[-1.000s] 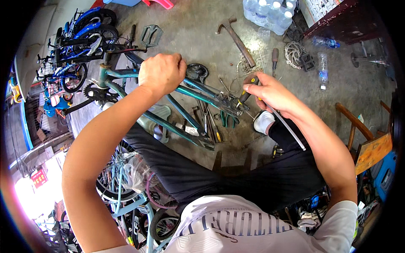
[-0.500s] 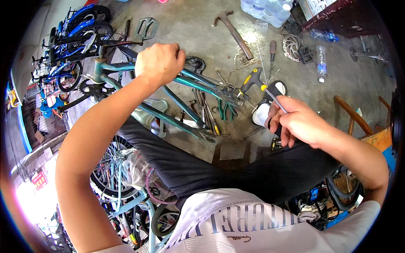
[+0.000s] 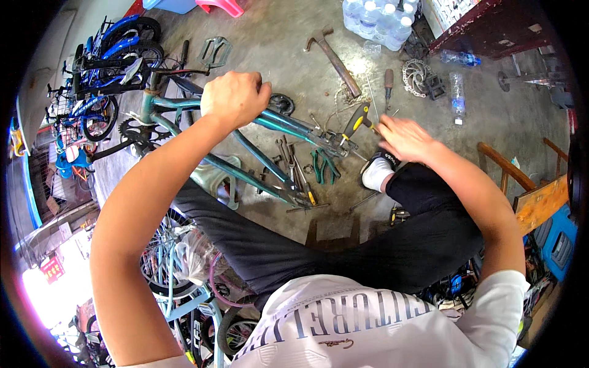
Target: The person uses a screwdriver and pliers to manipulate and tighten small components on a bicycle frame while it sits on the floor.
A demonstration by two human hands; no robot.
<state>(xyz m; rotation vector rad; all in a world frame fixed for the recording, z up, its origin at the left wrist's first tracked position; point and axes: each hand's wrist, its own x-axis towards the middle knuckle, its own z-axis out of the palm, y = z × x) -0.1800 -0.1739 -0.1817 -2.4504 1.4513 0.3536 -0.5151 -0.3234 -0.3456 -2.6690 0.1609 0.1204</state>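
Note:
A teal bicycle frame (image 3: 285,126) lies in front of me, with a dark crankset at its left end. My left hand (image 3: 236,98) is closed round an upper tube of it. To the right, my right hand (image 3: 408,140) is closed on the shaft of a T-handle wrench (image 3: 355,122). The wrench's black and yellow grip sits just above the frame's right-hand end; my fingers hide most of the shaft, and its tip cannot be seen. Green-handled pliers (image 3: 325,165) and several wrenches (image 3: 288,158) lie on the floor below the frame.
Beyond the frame lie a hammer (image 3: 334,64), a screwdriver (image 3: 388,86), a brake disc (image 3: 416,78) and a pedal (image 3: 215,52). Bottled water (image 3: 380,24) stands at the back. Blue bicycles (image 3: 116,46) fill the far left. My shoe (image 3: 385,161) is near the frame's right end.
My right hand has moved up and slightly left, and the wrench's grip has turned and shifted left. My left hand keeps its hold, slightly farther right and lower in view.

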